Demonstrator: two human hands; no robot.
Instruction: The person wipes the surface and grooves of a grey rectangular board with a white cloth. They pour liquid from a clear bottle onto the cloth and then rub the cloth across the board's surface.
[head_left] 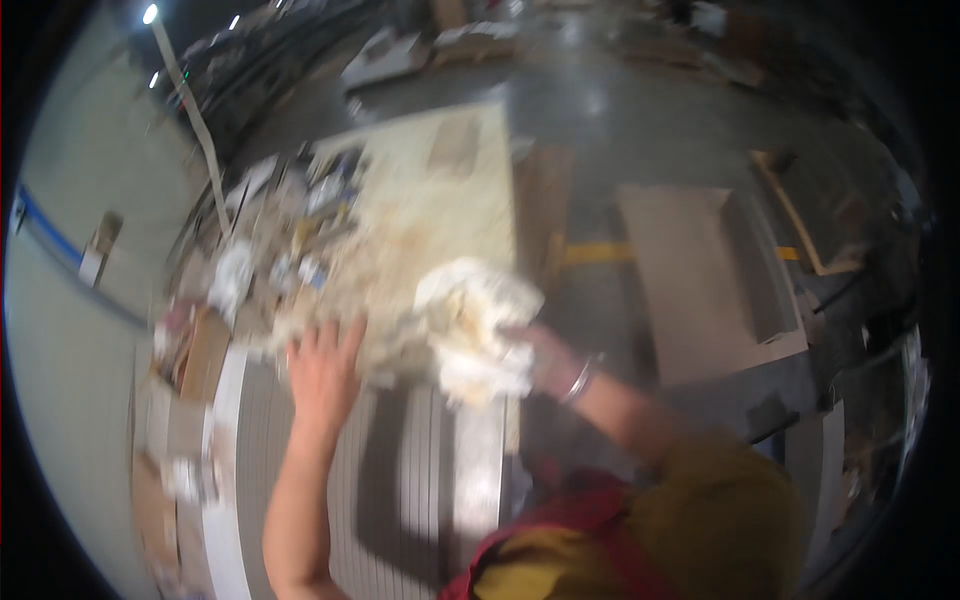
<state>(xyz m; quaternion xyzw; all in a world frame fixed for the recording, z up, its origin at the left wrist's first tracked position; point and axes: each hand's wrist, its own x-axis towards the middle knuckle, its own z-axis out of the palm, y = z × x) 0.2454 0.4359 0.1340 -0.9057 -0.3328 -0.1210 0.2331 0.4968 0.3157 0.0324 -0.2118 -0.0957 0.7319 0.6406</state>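
Observation:
A crumpled white cloth (478, 335) with yellowish-brown stains hangs bunched in my right hand (552, 362), which wears a bracelet or watch at the wrist. My fingers are partly hidden behind the cloth's right side. To the left, my left hand (326, 368) reaches forward, fingers stretched out and a little apart, with nothing visible in it. It is over the far end of a grey-brown grooved panel (335, 500), where the stained cream tabletop (440, 215) begins. Motion blur hides whether its fingertips touch the surface.
Tools and scraps (325, 190) clutter the tabletop's left side. An open cardboard box (685, 280) stands on the floor at the right, near a yellow floor line (600, 253). A pale wall (80, 330) bounds the left, with a cardboard box (203, 350) nearby.

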